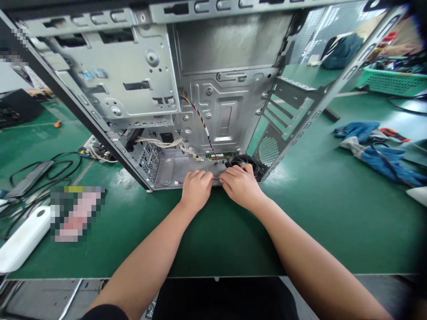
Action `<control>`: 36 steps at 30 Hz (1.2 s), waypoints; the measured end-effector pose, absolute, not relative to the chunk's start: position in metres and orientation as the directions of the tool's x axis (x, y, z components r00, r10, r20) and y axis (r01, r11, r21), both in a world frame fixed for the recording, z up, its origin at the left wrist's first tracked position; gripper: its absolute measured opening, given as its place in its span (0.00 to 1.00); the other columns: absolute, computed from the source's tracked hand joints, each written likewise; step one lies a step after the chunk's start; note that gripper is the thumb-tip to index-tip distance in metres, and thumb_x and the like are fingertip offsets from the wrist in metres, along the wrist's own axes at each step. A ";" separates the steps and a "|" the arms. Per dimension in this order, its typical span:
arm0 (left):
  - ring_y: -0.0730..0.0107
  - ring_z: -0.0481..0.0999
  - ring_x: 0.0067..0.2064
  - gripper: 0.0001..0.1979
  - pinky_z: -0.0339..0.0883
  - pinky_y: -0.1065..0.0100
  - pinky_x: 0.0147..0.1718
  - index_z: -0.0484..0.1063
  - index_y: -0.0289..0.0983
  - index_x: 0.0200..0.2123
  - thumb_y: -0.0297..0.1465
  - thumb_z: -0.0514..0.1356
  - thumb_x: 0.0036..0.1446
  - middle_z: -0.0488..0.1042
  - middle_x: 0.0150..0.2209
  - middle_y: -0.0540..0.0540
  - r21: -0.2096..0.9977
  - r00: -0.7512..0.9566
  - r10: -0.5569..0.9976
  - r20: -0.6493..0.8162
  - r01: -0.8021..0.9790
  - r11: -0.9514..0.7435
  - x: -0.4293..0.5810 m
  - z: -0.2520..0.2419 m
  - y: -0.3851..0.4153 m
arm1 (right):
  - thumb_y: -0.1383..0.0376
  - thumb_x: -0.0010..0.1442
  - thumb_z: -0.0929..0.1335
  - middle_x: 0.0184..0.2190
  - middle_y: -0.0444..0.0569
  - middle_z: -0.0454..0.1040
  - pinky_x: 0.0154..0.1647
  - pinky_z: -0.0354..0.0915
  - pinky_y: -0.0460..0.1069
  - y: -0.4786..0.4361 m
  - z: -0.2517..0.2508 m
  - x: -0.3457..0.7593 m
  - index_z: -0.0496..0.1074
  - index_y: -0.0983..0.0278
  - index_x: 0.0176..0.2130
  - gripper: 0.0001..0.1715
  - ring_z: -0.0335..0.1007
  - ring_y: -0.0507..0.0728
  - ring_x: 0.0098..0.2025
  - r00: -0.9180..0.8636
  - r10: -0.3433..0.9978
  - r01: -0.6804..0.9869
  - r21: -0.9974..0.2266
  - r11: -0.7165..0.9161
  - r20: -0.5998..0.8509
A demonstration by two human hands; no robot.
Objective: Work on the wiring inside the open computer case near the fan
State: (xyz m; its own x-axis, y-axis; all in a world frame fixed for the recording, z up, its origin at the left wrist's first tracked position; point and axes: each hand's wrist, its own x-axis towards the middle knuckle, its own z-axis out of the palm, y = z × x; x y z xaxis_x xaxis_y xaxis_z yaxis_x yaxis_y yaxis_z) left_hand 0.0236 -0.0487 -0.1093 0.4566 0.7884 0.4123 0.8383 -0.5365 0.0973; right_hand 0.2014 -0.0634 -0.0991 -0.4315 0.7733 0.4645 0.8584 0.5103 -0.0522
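Note:
An open metal computer case (230, 106) stands on the green table, its inside facing me. At the case's bottom edge, my left hand (196, 189) and my right hand (242, 182) are close together, fingers closed, with a thin dark cable (216, 179) pinched between them. A black fan (247, 162) lies inside the case, partly behind my right hand. Beside it is a green memory module (222, 156) on the case floor. One multicoloured twisted cable (200, 116) hangs down from the drive bay, and a bundle of white cables (163, 142) comes from the left side.
Blue gloves (383, 151) lie at the right on the table (333, 222). A green basket (393, 80) of parts stands behind them, near another person's hand. Black cables (43, 178), a white device (26, 240) and a blurred-out item (78, 215) are at the left.

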 end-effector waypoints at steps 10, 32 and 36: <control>0.63 0.71 0.37 0.04 0.58 0.63 0.37 0.68 0.39 0.34 0.31 0.57 0.63 0.73 0.32 0.49 0.129 0.442 0.792 0.421 0.835 -0.535 0.024 -0.109 -0.050 | 0.67 0.66 0.60 0.30 0.48 0.72 0.45 0.45 0.54 -0.064 -0.096 0.201 0.74 0.64 0.34 0.16 0.61 0.56 0.37 -0.433 0.782 0.866 -0.033 0.499 0.447; 0.63 0.71 0.36 0.09 0.56 0.62 0.36 0.69 0.39 0.32 0.32 0.53 0.65 0.72 0.30 0.48 0.064 0.465 0.790 0.398 0.845 -0.530 0.025 -0.109 -0.050 | 0.68 0.66 0.59 0.30 0.49 0.72 0.44 0.44 0.54 -0.064 -0.097 0.200 0.74 0.64 0.33 0.16 0.61 0.56 0.37 -0.437 0.778 0.861 -0.040 0.507 0.451; 0.63 0.71 0.37 0.07 0.56 0.63 0.37 0.69 0.39 0.33 0.32 0.55 0.65 0.72 0.31 0.48 0.076 0.454 0.791 0.410 0.847 -0.526 0.024 -0.109 -0.051 | 0.68 0.66 0.59 0.30 0.49 0.72 0.44 0.44 0.54 -0.064 -0.097 0.200 0.74 0.64 0.33 0.16 0.61 0.56 0.36 -0.437 0.777 0.862 -0.035 0.506 0.453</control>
State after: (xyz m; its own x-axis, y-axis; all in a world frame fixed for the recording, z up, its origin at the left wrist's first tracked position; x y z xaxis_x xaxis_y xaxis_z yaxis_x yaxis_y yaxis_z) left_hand 0.0242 -0.0506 -0.1093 0.4541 0.7909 0.4101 0.8472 -0.5258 0.0760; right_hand 0.1998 -0.0640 -0.0973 -0.4374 0.7767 0.4532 0.8620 0.5057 -0.0347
